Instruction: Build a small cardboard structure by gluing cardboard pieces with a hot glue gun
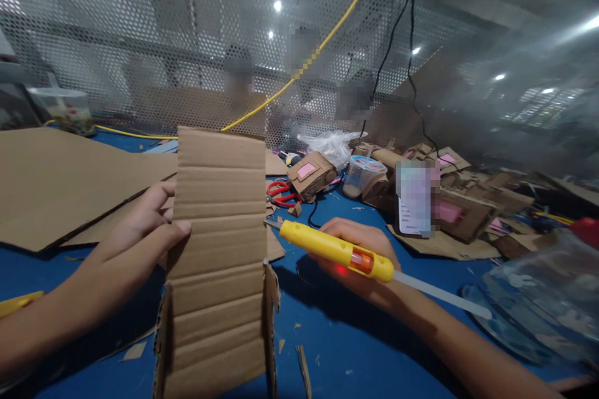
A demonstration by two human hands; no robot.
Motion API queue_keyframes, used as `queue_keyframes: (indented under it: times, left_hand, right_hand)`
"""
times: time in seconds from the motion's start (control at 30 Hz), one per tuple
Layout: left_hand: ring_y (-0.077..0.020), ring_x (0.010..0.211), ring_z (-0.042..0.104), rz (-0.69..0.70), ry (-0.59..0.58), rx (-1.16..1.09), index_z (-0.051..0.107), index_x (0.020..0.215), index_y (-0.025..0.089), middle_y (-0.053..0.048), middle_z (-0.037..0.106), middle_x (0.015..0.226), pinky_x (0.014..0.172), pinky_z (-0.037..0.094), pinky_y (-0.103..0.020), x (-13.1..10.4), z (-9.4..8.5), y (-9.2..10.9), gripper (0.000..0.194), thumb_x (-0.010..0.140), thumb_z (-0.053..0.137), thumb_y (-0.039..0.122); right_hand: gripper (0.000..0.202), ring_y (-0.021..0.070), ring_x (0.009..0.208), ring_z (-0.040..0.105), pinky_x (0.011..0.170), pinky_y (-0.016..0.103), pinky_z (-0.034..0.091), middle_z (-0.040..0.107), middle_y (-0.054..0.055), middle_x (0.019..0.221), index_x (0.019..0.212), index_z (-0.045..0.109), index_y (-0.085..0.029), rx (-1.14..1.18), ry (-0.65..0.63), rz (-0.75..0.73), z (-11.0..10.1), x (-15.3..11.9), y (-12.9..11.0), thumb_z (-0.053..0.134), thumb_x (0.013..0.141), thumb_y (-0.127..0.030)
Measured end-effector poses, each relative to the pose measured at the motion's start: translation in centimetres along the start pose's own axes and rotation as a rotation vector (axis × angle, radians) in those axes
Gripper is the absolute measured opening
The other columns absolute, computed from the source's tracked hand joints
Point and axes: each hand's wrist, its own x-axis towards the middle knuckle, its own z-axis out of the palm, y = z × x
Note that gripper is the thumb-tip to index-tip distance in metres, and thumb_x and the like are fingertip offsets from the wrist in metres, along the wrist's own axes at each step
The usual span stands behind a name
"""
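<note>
The person before us, 2 forearms (449, 330) bare and angled inward: left hand (145, 224) pinching, its thumb (171, 235) straight and pointing rightward, other fingers (163, 194) bent, partly hidden; right hand (369, 237) curled in a grip, partly covered from view

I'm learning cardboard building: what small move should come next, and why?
Probably draw the glue gun lightly along the right edge of the cardboard strip: the right hand holds its nozzle at that edge, while the left hand grips the opposite side.
</note>
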Motion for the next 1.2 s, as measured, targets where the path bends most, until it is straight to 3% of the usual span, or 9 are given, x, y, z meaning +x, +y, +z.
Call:
queue_keyframes:
  times: [0.17, 0.37, 0.6, 0.9, 1.07, 1.2]
  left_hand:
    - [-0.0276, 0.107, 0.077, 0.018, -0.006, -0.025, 0.053, 0.131, 0.030, -0.007, 0.077, 0.126, 0.079, 0.068, -0.032, -0.2, 0.5, -0.3, 0.051, 0.088, 0.073, 0.049]
    - [-0.0282, 0.105, 0.078, 0.069, -0.029, 0.021, 0.049, 0.132, 0.029, -0.009, 0.076, 0.129, 0.081, 0.068, -0.034, -0.2, 0.4, -0.7, 0.056, 0.091, 0.066, 0.063]
    - [-0.0253, 0.114, 0.074, 0.187, 0.048, 0.221, 0.054, 0.126, 0.024, -0.008, 0.077, 0.124, 0.087, 0.065, -0.029, -0.4, 0.6, -0.2, 0.053, 0.092, 0.062, 0.064]
    - [-0.0269, 0.122, 0.070, 0.222, 0.077, 0.263, 0.059, 0.123, 0.024, -0.008, 0.074, 0.129, 0.096, 0.063, -0.033, -0.3, 0.5, 0.1, 0.051, 0.092, 0.061, 0.065]
    - [-0.0252, 0.126, 0.067, 0.242, 0.037, 0.189, 0.057, 0.131, 0.027, -0.005, 0.072, 0.135, 0.103, 0.060, -0.033, -0.2, 0.3, -0.6, 0.047, 0.096, 0.061, 0.058]
    - [-0.0265, 0.118, 0.072, 0.224, 0.050, 0.164, 0.059, 0.125, 0.026, -0.007, 0.075, 0.128, 0.094, 0.065, -0.034, -0.3, 0.5, -0.4, 0.049, 0.092, 0.065, 0.062]
  right_hand:
    - [0.019, 0.0134, 0.058, 0.063, 0.055, 0.024, 0.047, 0.071, 0.001, 0.069, 0.073, 0.065, -0.022, -0.018, 0.015, 0.017, 0.1, -0.1, -0.2, 0.071, 0.089, -0.031]
    - [0.028, 0.0137, 0.053, 0.059, 0.052, 0.026, 0.044, 0.066, 0.000, 0.063, 0.067, 0.060, -0.023, -0.042, 0.041, 0.060, 0.2, 0.0, -0.6, 0.069, 0.089, -0.037]
    - [0.024, 0.0112, 0.049, 0.051, 0.046, 0.024, 0.036, 0.059, -0.003, 0.059, 0.062, 0.053, -0.023, -0.084, 0.065, 0.034, 0.2, 0.2, -1.1, 0.065, 0.083, -0.026]
    - [0.027, 0.0104, 0.045, 0.044, 0.045, 0.025, 0.030, 0.050, -0.005, 0.055, 0.059, 0.045, -0.025, -0.107, 0.085, 0.054, 0.3, 0.1, -1.1, 0.064, 0.079, -0.025]
    - [0.028, 0.0097, 0.045, 0.041, 0.044, 0.024, 0.029, 0.048, -0.005, 0.053, 0.057, 0.043, -0.025, -0.104, 0.081, 0.104, 0.2, 0.3, -1.5, 0.063, 0.077, -0.025]
    - [0.028, 0.0094, 0.044, 0.038, 0.044, 0.024, 0.027, 0.045, -0.006, 0.052, 0.057, 0.042, -0.025, -0.111, 0.074, 0.134, 0.0, 0.5, -1.8, 0.062, 0.076, -0.027]
